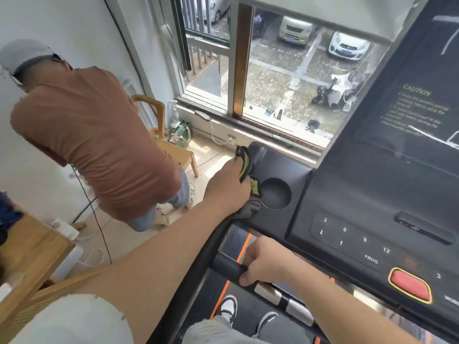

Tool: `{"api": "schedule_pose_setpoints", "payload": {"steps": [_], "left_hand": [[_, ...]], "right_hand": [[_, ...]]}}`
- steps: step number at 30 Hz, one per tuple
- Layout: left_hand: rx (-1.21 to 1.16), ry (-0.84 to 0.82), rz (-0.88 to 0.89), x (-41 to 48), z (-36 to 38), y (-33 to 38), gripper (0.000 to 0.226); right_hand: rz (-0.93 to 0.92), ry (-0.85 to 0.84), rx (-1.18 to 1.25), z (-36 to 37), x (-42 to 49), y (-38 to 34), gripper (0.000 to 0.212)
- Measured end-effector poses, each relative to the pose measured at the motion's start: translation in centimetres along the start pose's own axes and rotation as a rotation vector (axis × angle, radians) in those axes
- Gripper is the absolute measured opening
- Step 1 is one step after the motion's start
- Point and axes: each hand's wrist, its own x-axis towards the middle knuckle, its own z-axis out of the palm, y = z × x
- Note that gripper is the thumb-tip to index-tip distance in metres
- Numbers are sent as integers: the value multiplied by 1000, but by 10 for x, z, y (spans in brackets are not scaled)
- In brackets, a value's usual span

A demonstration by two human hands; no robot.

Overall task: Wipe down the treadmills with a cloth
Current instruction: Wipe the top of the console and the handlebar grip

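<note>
On the left wing of the treadmill console [298, 170], just beside the round cup holder [275, 193], a cloth [246, 167] is held against the black plastic by the left hand [228, 187]. The cloth is seen as a bunched piece with a lime-green strip, dark edging and a grey fold that hangs out below the palm. It is gripped by curled fingers, most of which are hidden by the fabric and the back of the hand. The right hand [263, 261] is closed round the black handlebar [227, 266]. Much of the cloth is covered by the hand, so its full shape cannot be made out; the dark upper tip is possibly a separate layer. The console screen [409, 108] is cut off at the right edge, and its caution text is blurred.
</note>
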Motion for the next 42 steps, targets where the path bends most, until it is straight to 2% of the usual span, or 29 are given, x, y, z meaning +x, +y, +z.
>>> {"api": "schedule_pose_setpoints", "payload": {"steps": [4,7,10,15,18,24,27,30,32,34,37,40,42], "left_hand": [[339,6,243,-57,19,-2,62],[368,-51,291,-44,19,-3,69],[282,-111,233,7,16,9,70],[103,-52,50,72,6,41,64],[44,-70,-34,59,-2,38,63],[118,-127,-219,-39,-14,-25,46],[88,-134,-295,-24,-15,-33,46],[-110,-65,-346,0,-15,-23,50],[-226,42,-335,-4,-12,-21,48],[-185,100,-230,-35,-8,-21,32],[16,72,-104,-102,-10,-30,38],[121,-18,-140,-154,-17,-47,47],[119,-18,-177,-160,-13,-52,48]], "right_hand": [[-9,22,-4,0,-2,-1,35],[-15,-15,-5,-4,5,-1,36],[-29,-28,19,-3,6,2,32],[-48,0,23,0,3,5,29],[-45,25,24,2,0,6,26],[-60,90,-57,10,-5,3,29],[-56,117,-95,13,-5,-1,29],[-21,114,-108,13,-8,-5,27],[10,100,-82,9,-10,-7,26],[30,101,-78,8,-12,-9,27],[41,126,-108,11,-13,-10,32],[49,148,-119,17,-16,-10,31],[49,167,-132,19,-19,-11,28]]}}
